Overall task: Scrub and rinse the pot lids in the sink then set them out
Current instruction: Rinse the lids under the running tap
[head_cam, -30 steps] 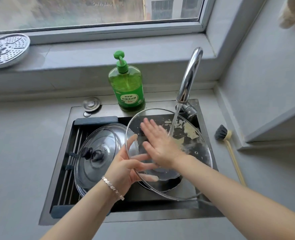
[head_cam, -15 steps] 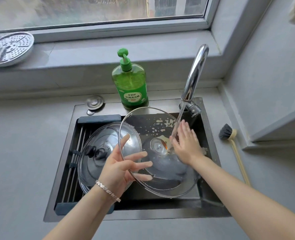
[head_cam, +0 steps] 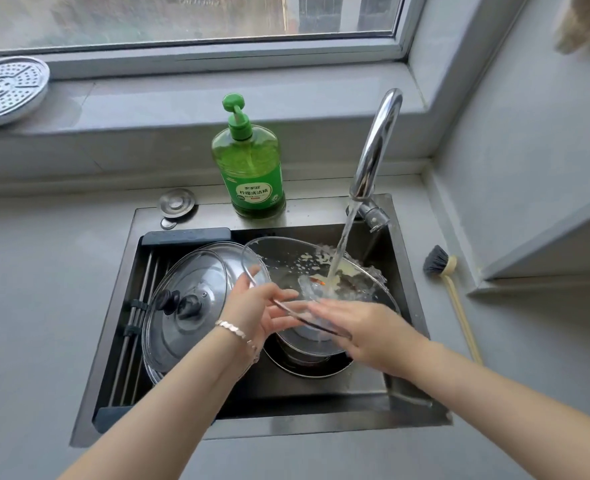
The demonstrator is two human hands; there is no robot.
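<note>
A clear glass pot lid [head_cam: 286, 261] is tilted almost flat under the running tap [head_cam: 376, 143], and water splashes on its soapy inner side. My left hand [head_cam: 255, 310] grips its near-left rim. My right hand [head_cam: 366, 327] lies flat against its near edge with the fingers stretched out. Two more glass lids [head_cam: 189, 296] with black knobs lean in the left part of the sink [head_cam: 404, 403]. A dark pan [head_cam: 307, 367] sits under the lid I hold.
A green dish-soap bottle [head_cam: 252, 168] stands behind the sink. A sink plug [head_cam: 176, 202] lies to its left. A dish brush [head_cam: 440, 268] lies on the counter at right. A perforated steel tray [head_cam: 6, 88] rests on the window sill at left.
The held lid has tipped from upright to nearly flat beneath the water stream. My right hand has slid from the lid's far side down to its near edge.
</note>
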